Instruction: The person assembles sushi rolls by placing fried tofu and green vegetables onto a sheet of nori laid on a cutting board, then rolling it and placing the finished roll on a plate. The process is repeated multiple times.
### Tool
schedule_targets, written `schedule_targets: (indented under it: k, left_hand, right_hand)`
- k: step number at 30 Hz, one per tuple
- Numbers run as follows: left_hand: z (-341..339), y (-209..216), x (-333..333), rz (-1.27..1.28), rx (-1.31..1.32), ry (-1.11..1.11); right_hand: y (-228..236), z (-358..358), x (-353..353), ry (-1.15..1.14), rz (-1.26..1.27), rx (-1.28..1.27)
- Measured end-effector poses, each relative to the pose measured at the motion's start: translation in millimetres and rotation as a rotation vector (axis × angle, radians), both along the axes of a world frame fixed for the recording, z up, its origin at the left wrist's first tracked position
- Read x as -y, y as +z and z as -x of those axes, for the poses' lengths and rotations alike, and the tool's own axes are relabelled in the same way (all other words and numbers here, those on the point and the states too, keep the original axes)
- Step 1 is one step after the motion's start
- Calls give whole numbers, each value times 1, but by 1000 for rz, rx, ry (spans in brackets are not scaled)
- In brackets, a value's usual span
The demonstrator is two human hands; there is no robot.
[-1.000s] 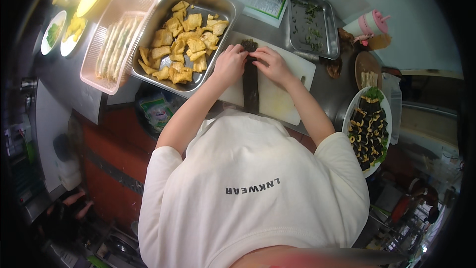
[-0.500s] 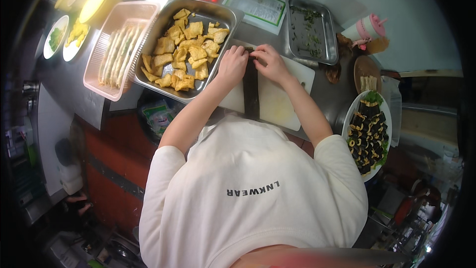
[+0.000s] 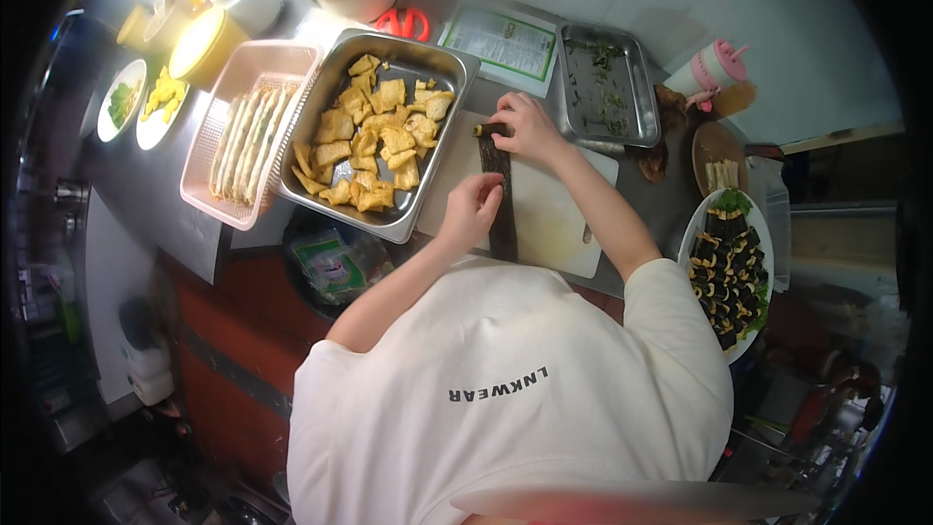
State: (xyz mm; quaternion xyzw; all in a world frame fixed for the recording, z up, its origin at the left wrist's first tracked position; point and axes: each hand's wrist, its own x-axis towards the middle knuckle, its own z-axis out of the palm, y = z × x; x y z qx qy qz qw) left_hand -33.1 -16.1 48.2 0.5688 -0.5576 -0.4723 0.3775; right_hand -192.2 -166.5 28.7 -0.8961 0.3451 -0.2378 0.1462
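Note:
A long dark strip of seaweed (image 3: 500, 204) lies lengthwise on the white cutting board (image 3: 559, 214), its far end rolled into a small roll (image 3: 491, 129) with a yellowish filling at its left end. My right hand (image 3: 530, 128) is closed on the roll from the right, holding it against the board. Nearer to me, my left hand (image 3: 471, 212) hovers at the strip's left edge with fingers curled and drawn together; whether anything is between the fingertips is hidden. To the left stands a steel tray (image 3: 465, 63) of golden fried pieces (image 3: 374, 141).
A pink basket (image 3: 201, 160) of long pale rolls is beyond the tray. Behind the board are red-handled scissors (image 3: 403, 24), a printed sheet (image 3: 501, 44) and a steel tray (image 3: 643, 87) with green scraps. At right, an oval plate (image 3: 765, 243) holds several dark rolls near a pink-and-white cup (image 3: 714, 70).
My left hand has left the far end and come back along the strip toward me. The right hand stays at the far end, now gripping a visible roll. The whole view has shifted slightly.

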Motion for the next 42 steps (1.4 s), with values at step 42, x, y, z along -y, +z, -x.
schedule_targets:
  k: [42]
  left_hand:
    - [6, -34, 17, 738, 549, -373]
  right_hand:
    - [102, 500, -297, -1610, -456, 125]
